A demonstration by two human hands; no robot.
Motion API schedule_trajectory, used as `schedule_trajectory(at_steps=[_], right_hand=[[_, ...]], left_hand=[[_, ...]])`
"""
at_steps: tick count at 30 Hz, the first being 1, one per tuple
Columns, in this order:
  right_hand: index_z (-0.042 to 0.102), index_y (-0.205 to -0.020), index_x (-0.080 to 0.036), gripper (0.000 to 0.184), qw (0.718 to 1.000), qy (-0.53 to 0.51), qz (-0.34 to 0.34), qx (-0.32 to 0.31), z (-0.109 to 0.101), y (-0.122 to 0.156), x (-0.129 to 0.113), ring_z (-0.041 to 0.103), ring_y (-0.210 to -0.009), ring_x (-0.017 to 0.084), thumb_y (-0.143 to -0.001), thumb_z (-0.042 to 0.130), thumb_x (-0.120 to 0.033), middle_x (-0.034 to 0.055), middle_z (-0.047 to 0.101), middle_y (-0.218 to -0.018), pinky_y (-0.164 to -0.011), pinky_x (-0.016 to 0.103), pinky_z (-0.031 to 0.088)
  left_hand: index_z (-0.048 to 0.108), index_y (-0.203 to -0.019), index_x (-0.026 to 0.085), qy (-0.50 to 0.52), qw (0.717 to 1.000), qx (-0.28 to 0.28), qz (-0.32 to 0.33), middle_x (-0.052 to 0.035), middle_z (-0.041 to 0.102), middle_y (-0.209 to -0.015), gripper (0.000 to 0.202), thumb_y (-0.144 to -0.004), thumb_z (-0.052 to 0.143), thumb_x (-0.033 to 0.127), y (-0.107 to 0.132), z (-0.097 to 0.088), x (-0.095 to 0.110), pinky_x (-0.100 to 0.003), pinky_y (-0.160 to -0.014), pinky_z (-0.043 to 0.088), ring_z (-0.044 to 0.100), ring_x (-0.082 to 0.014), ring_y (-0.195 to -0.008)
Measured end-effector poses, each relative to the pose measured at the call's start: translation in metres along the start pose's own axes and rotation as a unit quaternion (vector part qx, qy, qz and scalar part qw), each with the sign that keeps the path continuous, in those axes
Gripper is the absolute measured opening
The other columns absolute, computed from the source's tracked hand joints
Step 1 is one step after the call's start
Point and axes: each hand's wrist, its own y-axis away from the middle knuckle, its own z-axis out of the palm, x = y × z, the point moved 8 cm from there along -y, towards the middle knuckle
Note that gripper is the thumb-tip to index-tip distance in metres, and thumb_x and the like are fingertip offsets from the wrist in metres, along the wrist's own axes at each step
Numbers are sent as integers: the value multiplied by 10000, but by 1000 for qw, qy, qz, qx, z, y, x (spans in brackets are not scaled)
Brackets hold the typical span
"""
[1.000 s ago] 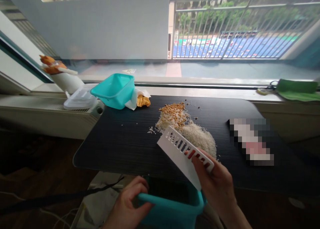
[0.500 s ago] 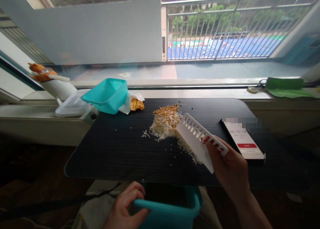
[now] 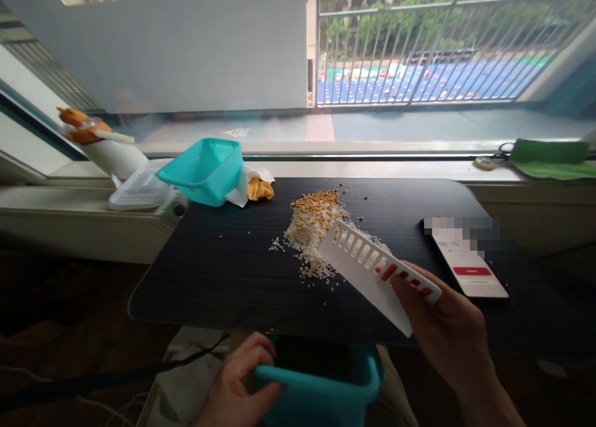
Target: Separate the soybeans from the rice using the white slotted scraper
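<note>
The right hand (image 3: pixel 447 328) is clamped on one end of a white slotted panel (image 3: pixel 367 265), its fingers showing red through the slots, and holds the panel tilted above the near-right part of the black table (image 3: pixel 214 278). The panel's free end reaches the near side of the heap of grain (image 3: pixel 311 225), though I cannot tell whether it touches the table top there. That heap lies about the table's middle, a little toward the far edge, with yellow beans on the part nearer the far edge and white rice on the part nearer the near edge, and loose grains strewn on the table around it. The left hand (image 3: pixel 239 383) is closed on the left end of the rim of a teal bin (image 3: pixel 326 393), which sits below the table's near edge with its far part hidden under the table. The two hands are well apart, each gripping its own thing. At the table's far-left corner a second teal tub (image 3: pixel 202 169) stands tilted, leaning on a clear plastic lid (image 3: pixel 139 191) just off the table's left side, and a white paper wrap (image 3: pixel 254 185) with something yellow in it lies just beside the tub on the table's far edge. A phone (image 3: pixel 470 262) lies flat on the table's right part, its screen partly blurred. Beyond the table's far-right corner a green cloth (image 3: pixel 552 160) rests on the sill
</note>
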Motion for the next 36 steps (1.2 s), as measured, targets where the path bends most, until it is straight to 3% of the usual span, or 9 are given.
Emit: schedule_trajectory(at_steps=[7,13,16,25,32,36], right_hand=[[773,-926,-192,203,999,-17,46,-23,6,5,5,676,-584,173,-807,674,-322,4,764,-727,-535,232,539],[764,-941,-194,186,992,-15,-31,-125,37,-5,-15,704,-642,183,-863,624,-288,28,778,-815,-568,231,563],[761,-961,-190,183,987,-13,-69,-146,47,-9,-25,714,-686,182,-871,616,-256,33,779,-842,-603,220,562],[768,-896,-204,167,989,-40,-34,-142,35,-11,-23,702,-638,172,-851,642,-303,15,773,-775,-567,210,545],[761,-940,-199,193,962,-41,-52,-263,57,-3,-30,712,-674,164,-900,597,-292,29,779,-820,-589,192,557],[777,-910,-218,196,940,-62,-23,-334,50,8,-29,721,-645,174,-885,618,-329,32,789,-819,-555,195,568]], left_hand=[[570,-595,209,27,1000,7,-5,8,627,-761,143,-660,604,85,0,-2,5,-206,-653,491,650,-170,-727],[580,-601,205,32,999,27,-3,8,617,-760,146,-664,606,76,3,-10,1,-206,-651,488,645,-166,-719],[575,-610,204,25,999,29,-14,5,615,-774,146,-688,619,88,4,-14,-2,-207,-667,487,645,-168,-734],[571,-601,204,34,998,42,-24,-2,604,-766,146,-714,613,121,3,-18,-5,-214,-670,485,636,-172,-730],[583,-602,203,53,997,57,-28,0,611,-774,136,-707,644,143,6,-21,-7,-205,-652,485,634,-172,-725],[565,-608,206,52,997,57,1,3,600,-752,152,-720,633,128,7,-21,-5,-212,-653,481,626,-168,-708]])
